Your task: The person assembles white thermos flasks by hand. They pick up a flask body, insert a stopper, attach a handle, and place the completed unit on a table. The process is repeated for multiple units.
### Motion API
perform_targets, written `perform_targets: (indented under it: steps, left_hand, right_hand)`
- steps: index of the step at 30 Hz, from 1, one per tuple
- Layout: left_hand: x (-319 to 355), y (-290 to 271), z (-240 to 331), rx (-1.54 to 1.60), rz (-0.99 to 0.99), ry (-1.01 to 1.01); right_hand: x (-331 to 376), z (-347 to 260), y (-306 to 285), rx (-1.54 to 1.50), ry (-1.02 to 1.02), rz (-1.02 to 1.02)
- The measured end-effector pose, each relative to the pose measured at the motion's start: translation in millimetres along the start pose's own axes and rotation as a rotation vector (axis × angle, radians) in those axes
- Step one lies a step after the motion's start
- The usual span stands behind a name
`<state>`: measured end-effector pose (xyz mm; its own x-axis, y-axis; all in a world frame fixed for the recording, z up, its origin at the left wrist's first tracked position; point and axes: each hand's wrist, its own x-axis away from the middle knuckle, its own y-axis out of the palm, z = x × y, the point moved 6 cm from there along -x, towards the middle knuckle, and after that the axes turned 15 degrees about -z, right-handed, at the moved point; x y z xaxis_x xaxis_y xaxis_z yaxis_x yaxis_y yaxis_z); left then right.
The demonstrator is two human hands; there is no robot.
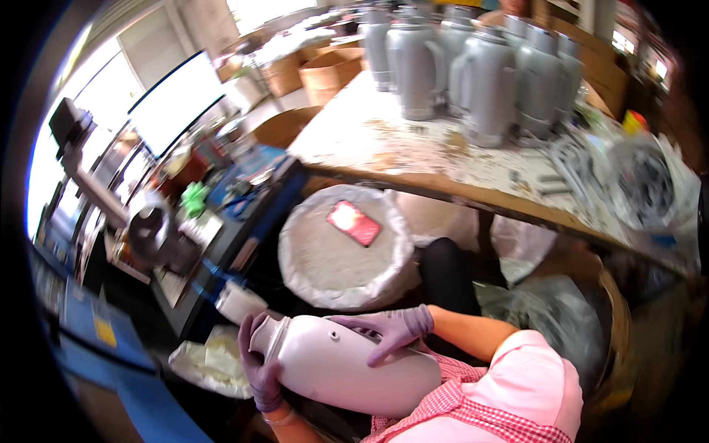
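Lower centre of frame: a white flask shell (347, 365) lies on its side across the person's lap, long axis running from the narrow neck at lower left to the wide base at lower right, tilted slightly down to the right. Left hand (260, 362), in a purple glove, is wrapped round the neck end, clenched on the shell. Right hand (391, 331), also gloved, rests over the top of the body near the middle w/ fingers spread flat, pressing more than gripping. So the neck is nearer the left hand, and the base sits beyond both, toward the pink checked apron (473, 413).

Above the hands, centre frame: a round bag of white granules (325, 266) w/ a red phone (354, 222) lying on it. Upper right: a workbench (384, 140) carrying a group of grey flask shells (473, 70), upright. Far left: a grey machine arm (111, 199).
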<state>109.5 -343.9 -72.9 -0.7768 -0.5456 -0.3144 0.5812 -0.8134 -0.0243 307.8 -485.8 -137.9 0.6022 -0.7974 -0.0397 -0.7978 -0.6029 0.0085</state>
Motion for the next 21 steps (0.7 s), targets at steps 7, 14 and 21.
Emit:
perform_targets:
  steps: [7, 14, 21]
  left_hand:
    - [-40, 40, -6, 0.101, -0.041, -0.160]
    - [-17, 35, 45, -0.103, 0.092, 0.092]
    - [-21, 60, 72, -0.447, 0.092, 0.243]
  right_hand:
    - [302, -81, -78, 0.963, 0.039, 1.277]
    - [555, -75, -117, 1.350, 1.327, 1.907]
    - [765, 6, -152, 0.671, 1.023, 2.305]
